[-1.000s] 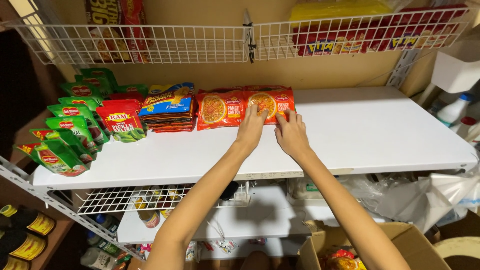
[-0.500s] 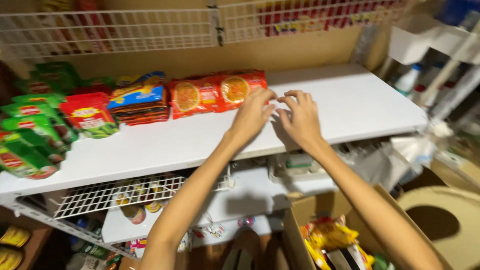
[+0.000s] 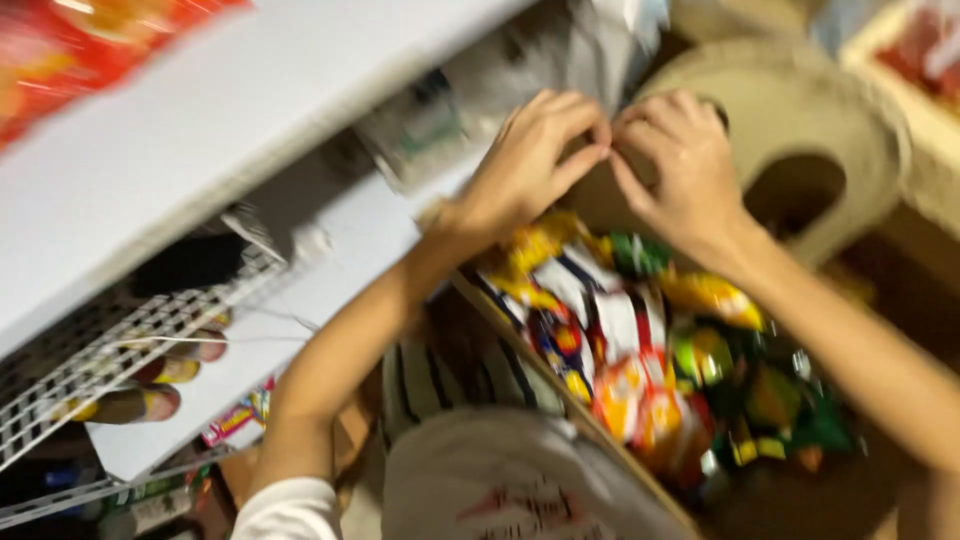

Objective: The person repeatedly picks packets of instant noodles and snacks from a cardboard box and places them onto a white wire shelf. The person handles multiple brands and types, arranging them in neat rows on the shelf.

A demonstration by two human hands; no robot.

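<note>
Both hands met over an open cardboard box of snack packets, beside a white shelf.

The white shelf (image 3: 250, 90) ran across the upper left, tilted in the blurred view, with a wire basket (image 3: 120, 350) under it holding a few rolled packs. Below the hands sat the cardboard box (image 3: 560, 400), its top open so the contents could be reached from above; it was crammed with bright snack packets (image 3: 640, 350) in yellow, red, white and green, glossy and jumbled. The left hand (image 3: 525, 165) and right hand (image 3: 680, 165) hovered just above the box's far end, fingertips (image 3: 590, 150) pinched together and touching. Whether they gripped anything could not be told through the blur.
</note>
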